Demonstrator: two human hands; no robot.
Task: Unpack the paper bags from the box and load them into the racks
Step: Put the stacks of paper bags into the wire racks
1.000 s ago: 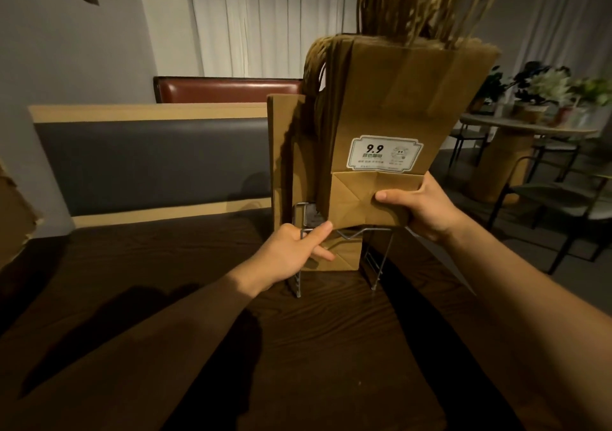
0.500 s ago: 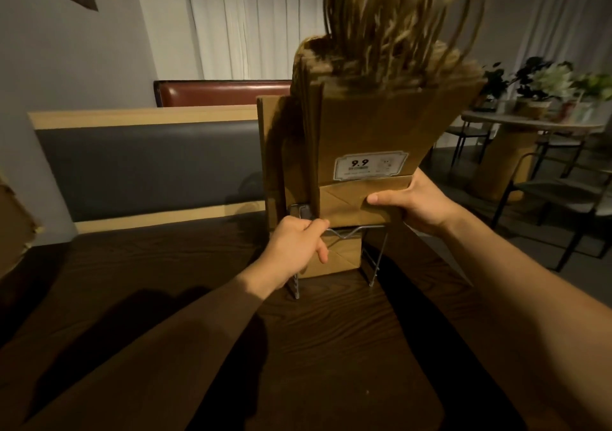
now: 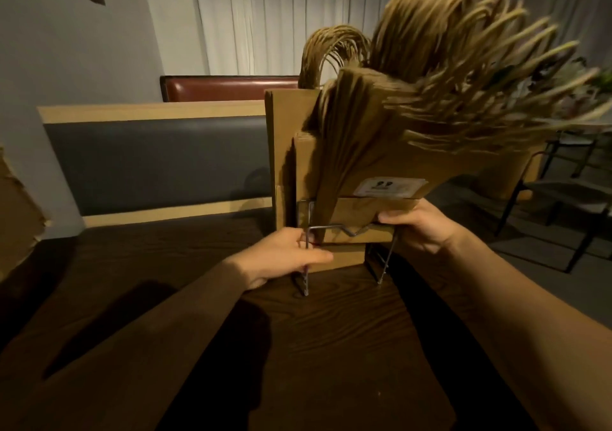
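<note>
A thick stack of brown paper bags with twisted paper handles stands in a wire rack on the dark wooden table. The stack leans toward me and to the right, its handles fanned out and blurred. My right hand grips the stack's folded bottom edge at the rack's right side. My left hand holds the rack's left upright wire, thumb lying across the lower front bag. More bags stand behind in the rack.
A padded bench back runs behind the table. A torn cardboard piece shows at the left edge. To the right stand a round table and dark chairs.
The stack has dropped lower into the rack and tipped forward, so the label is now nearly edge-on. My right hand came down with it. My left hand shifted onto the rack's left wire.
</note>
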